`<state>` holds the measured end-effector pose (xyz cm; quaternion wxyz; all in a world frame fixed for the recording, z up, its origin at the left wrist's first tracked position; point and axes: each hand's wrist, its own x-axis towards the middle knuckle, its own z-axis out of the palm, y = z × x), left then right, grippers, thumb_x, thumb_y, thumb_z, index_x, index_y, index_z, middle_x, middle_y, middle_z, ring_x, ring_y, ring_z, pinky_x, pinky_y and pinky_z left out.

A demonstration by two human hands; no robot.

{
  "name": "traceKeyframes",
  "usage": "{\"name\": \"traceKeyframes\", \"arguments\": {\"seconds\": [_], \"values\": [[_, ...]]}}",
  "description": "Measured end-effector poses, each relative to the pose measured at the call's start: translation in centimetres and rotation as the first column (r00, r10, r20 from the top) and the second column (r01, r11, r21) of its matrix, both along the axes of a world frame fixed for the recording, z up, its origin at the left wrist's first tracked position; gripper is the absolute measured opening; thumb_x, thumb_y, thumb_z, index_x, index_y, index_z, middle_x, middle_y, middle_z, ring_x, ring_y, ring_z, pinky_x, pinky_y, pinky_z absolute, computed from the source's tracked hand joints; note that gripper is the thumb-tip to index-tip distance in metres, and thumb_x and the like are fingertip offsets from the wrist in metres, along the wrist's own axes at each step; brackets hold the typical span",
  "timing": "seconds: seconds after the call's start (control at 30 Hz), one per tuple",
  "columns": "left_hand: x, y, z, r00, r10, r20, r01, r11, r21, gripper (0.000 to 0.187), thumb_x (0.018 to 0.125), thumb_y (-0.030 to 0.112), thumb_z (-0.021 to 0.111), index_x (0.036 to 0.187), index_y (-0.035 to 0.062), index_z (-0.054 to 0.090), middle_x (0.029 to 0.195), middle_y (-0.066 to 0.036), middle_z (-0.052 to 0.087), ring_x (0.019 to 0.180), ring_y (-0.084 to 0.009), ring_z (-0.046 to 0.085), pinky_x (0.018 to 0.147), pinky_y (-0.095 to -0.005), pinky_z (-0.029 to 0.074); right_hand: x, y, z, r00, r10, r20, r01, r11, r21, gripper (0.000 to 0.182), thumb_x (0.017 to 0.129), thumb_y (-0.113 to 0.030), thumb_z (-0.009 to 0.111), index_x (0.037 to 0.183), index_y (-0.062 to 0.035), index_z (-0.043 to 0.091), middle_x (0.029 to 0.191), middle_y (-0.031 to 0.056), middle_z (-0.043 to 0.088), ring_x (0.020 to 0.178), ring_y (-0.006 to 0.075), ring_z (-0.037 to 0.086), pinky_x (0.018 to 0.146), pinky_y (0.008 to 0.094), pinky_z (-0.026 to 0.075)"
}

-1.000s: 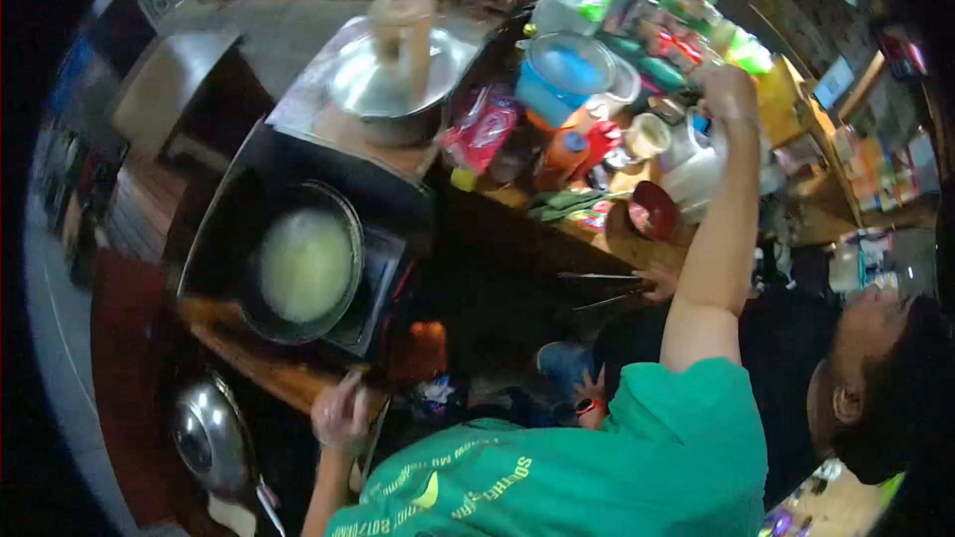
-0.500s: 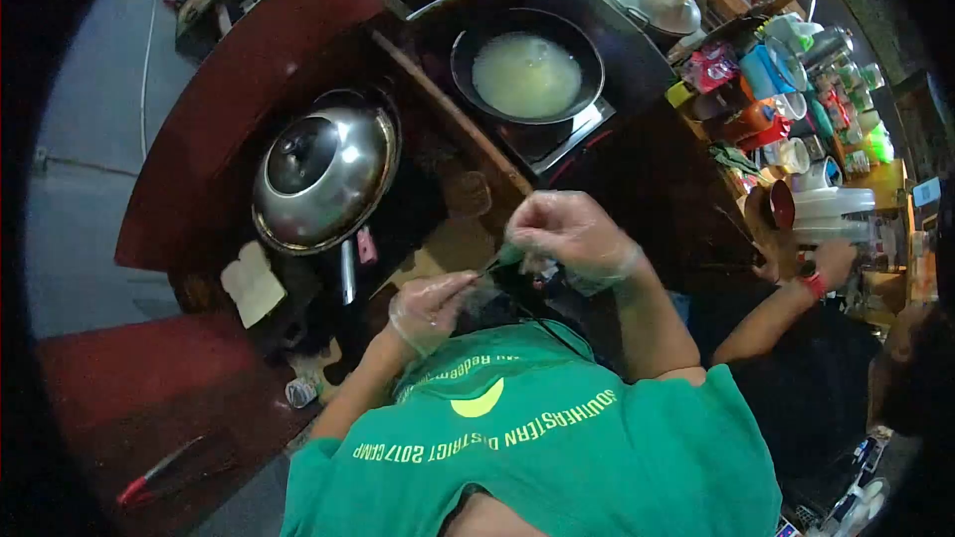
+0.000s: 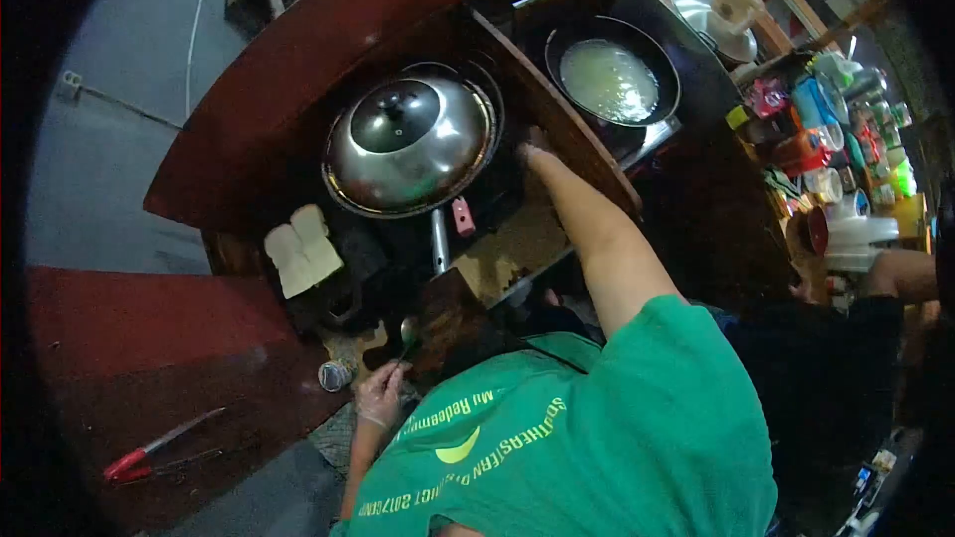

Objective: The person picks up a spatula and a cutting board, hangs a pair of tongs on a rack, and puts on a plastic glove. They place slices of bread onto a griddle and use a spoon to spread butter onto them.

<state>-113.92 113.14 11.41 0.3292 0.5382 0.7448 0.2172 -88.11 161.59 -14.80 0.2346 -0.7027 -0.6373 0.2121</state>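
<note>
My left hand, in a clear glove, pinches the handle of a spoon at the lower left, near a small jar. My right arm reaches up between the lidded pan and the wooden divider. Of my right hand only a dim part shows, and its fingers are lost in shadow. The domed metal lid covers a pan whose handle points toward me. Beyond the divider, a black wok holds a pale yellowish liquid.
Bread slices lie left of the lidded pan. Red-handled tongs rest at the lower left. Bottles and cups crowd a shelf on the right, beside plastic containers and another person's arm.
My hands have moved apart: the left down and leftward, the right up beside the lidded pan. The view has shifted, and the spoon now shows clearly in my left hand.
</note>
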Motion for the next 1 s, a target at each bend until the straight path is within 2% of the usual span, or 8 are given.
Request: {"name": "traceKeyframes", "arguments": {"seconds": [0.17,0.5,0.6,0.63,0.73,0.87,0.93,1.0], "values": [[-1.1,-6.3,-3.2,0.904,0.389,0.177,-0.376,0.921,-0.102,0.023,0.094,0.020,0.065,0.104,0.0000,0.070,0.076,-0.003,0.068,0.066,-0.0109,0.061,0.061,-0.0267,0.049,-0.3,5.1,1.8,0.969,0.226,-0.094,-0.242,0.822,-0.515,0.046,0.092,-0.040,0.054,0.126,-0.0099,0.062,0.126,0.0185,0.061,0.119,0.0362,0.056,0.104,0.0462,0.040],[1.9,-6.0,-3.3,0.809,0.567,0.159,-0.552,0.824,-0.128,0.018,0.095,0.015,0.064,0.101,-0.0018,0.069,0.071,0.000,0.063,0.064,-0.0073,0.056,0.059,-0.0249,0.047,-0.8,2.6,4.3,0.937,0.038,-0.348,-0.139,0.953,-0.270,0.050,0.093,-0.044,0.050,0.122,-0.0059,0.064,0.119,0.0188,0.063,0.110,0.0354,0.060,0.095,0.0463,0.045],[2.1,-4.0,-3.0,0.769,0.595,0.234,-0.597,0.799,-0.069,0.021,0.094,0.018,0.065,0.097,-0.0025,0.069,0.069,-0.001,0.062,0.063,-0.0070,0.056,0.059,-0.0252,0.047,0.4,8.3,-12.0,0.748,-0.128,-0.651,-0.226,0.873,-0.432,0.056,0.095,-0.047,0.043,0.121,-0.0017,0.063,0.121,0.0206,0.062,0.111,0.0352,0.059,0.093,0.0468,0.044],[2.2,-3.0,-1.9,0.788,0.574,0.222,-0.581,0.813,-0.040,0.021,0.093,0.018,0.066,0.095,-0.0027,0.069,0.067,-0.003,0.061,0.062,-0.0074,0.055,0.058,-0.0255,0.046,0.8,4.2,3.8,0.959,0.206,-0.193,-0.270,0.866,-0.421,0.042,0.097,-0.032,0.043,0.112,-0.0001,0.066,0.112,0.0201,0.066,0.106,0.0301,0.063,0.081,0.0446,0.049],[1.7,-0.4,1.0,0.901,0.417,0.120,-0.430,0.895,0.114,0.023,0.089,0.021,0.069,0.087,-0.0020,0.068,0.062,-0.005,0.057,0.058,-0.0084,0.054,0.056,-0.0261,0.045,1.0,2.2,1.7,0.937,0.092,-0.338,-0.044,0.988,0.148,0.036,0.097,-0.023,0.040,0.102,0.0008,0.066,0.099,0.0215,0.067,0.094,0.0342,0.066,0.076,0.0449,0.050],[1.9,2.8,2.7,0.917,0.326,0.228,-0.356,0.928,0.105,0.023,0.088,0.020,0.068,0.072,0.0039,0.065,0.062,-0.006,0.060,0.056,-0.0125,0.055,0.054,-0.0306,0.045,2.7,-2.8,12.1,0.945,0.311,0.099,-0.325,0.928,0.182,0.013,0.088,-0.008,0.049,0.086,0.0010,0.059,0.084,0.0254,0.065,0.083,0.0433,0.067,0.073,0.0488,0.054],[0.9,4.7,1.2,0.947,-0.280,0.156,0.162,0.838,0.521,0.023,0.096,0.020,0.059,0.079,0.0044,0.060,0.073,-0.004,0.061,0.062,-0.0140,0.056,0.056,-0.0281,0.045,3.4,-5.9,15.5,0.961,0.259,0.100,-0.273,0.948,0.165,0.014,0.081,-0.009,0.061,0.089,0.0018,0.058,0.082,0.0268,0.064,0.084,0.0447,0.066,0.075,0.0511,0.053],[5.0,8.0,5.3,0.927,-0.225,0.301,0.105,0.924,0.367,0.034,0.100,0.030,0.050,0.079,0.0049,0.060,0.078,-0.007,0.064,0.068,-0.0181,0.060,0.061,-0.0321,0.048,4.4,-9.2,18.3,0.968,0.242,0.072,-0.250,0.957,0.146,0.015,0.080,-0.011,0.062,0.087,0.0013,0.058,0.083,0.0265,0.065,0.083,0.0443,0.065,0.075,0.0521,0.053]]}}
